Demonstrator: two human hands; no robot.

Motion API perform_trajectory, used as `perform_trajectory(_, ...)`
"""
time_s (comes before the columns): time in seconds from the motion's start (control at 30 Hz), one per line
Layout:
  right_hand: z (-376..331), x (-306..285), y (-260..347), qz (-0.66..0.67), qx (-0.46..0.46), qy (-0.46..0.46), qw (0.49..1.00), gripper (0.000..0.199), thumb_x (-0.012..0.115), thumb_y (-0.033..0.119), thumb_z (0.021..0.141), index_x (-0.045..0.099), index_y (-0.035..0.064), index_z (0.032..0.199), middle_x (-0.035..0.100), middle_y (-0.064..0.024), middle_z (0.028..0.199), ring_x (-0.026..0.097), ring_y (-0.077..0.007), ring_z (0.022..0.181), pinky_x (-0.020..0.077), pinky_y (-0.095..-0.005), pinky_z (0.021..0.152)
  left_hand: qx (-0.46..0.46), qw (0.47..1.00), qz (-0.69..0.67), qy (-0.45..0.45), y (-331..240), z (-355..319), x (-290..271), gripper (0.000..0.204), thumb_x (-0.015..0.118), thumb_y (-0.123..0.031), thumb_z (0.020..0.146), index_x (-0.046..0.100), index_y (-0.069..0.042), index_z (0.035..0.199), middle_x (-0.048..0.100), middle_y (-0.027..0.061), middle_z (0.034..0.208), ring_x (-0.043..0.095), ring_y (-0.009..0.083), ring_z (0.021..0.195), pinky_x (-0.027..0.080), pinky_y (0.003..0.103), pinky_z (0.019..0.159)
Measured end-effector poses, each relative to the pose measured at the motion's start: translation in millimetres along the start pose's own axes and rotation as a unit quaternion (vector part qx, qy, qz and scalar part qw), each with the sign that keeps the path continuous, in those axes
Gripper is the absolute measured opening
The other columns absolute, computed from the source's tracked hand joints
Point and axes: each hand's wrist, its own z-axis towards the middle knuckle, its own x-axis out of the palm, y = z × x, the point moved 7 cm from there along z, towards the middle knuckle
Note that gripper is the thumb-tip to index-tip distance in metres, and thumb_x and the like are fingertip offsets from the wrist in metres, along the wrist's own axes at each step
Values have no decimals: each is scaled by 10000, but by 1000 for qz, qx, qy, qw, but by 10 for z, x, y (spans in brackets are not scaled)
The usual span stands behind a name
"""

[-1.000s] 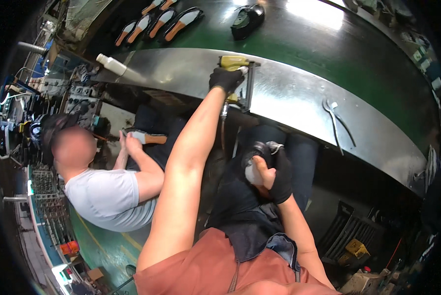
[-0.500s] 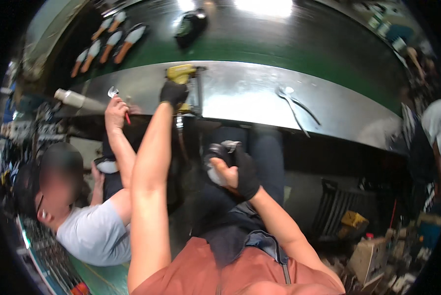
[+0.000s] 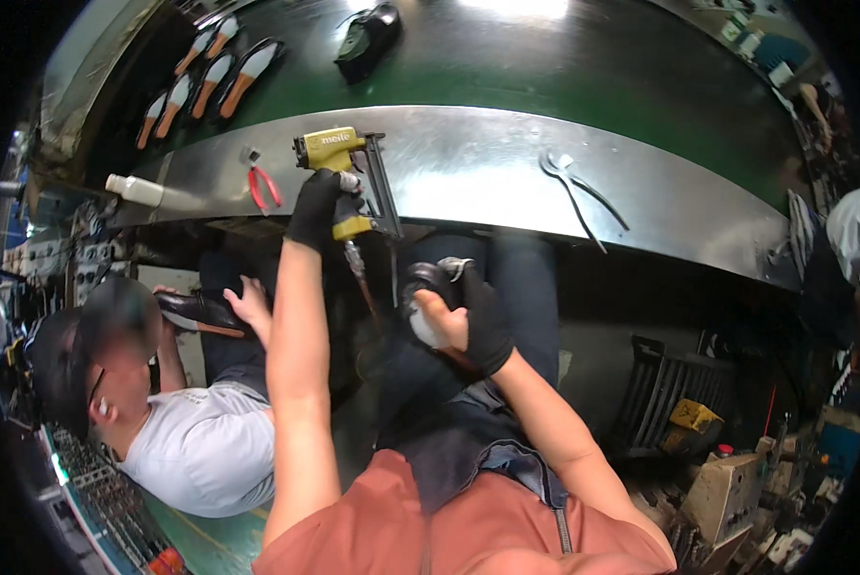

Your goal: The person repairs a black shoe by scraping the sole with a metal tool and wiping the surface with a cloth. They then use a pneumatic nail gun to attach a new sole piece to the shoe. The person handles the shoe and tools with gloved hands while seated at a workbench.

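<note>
My left hand [image 3: 313,213], in a black glove, is wrapped round the grip of a yellow pneumatic staple gun [image 3: 329,149] at the front of the metal ledge. The gun's dark magazine points away from me on its right side, and an air hose fitting [image 3: 355,264] hangs below the grip. Over my lap, my gloved right hand [image 3: 482,326] holds a black shoe [image 3: 428,278]; the bare thumb presses on its pale lining or sole, I cannot tell which. The glove hides the shoe's right part.
Steel pincers [image 3: 573,192] lie on the ledge [image 3: 458,163] to the right; red-handled pliers [image 3: 263,187] and a white bottle [image 3: 137,190] lie left. Several shoes [image 3: 248,77] and a dark shoe [image 3: 367,43] rest on the green bench. At left, a co-worker [image 3: 200,441] holds a black shoe [image 3: 200,311].
The staple gun in my left hand has shifted left and turned. My right hand stays with the shoe. The co-worker's hand has left the red-handled pliers on the ledge and gone back to a shoe.
</note>
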Motion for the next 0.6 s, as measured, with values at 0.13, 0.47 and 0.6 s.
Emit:
perform_trajectory(0.13,44,-38,-97,50,32,31,998,337,694,270,826,598,-10,986,655,-166,824,657,-289,712,522,-365,664,17,999,-34,0,-17,-343,-1,243,598,-131,776,617,-25,994,635,59,871,610,160,806,503,283,738)
perform_trajectory(0.47,-44,-80,-9,48,11,41,998,449,663,398,843,551,14,1047,624,-187,853,628,-333,754,492,-391,691,-11,981,-188,-40,70,-739,-285,140,573,-162,811,568,-86,929,577,18,802,560,108,745,490,247,691)
perform_trajectory(0.6,-109,-38,-79,21,15,23,999,423,672,360,844,555,8,1048,630,-185,850,624,-326,747,488,-371,684,-29,980,-194,-12,52,-760,-246,75,570,-149,805,532,-111,858,531,-12,746,520,90,680,478,230,654)
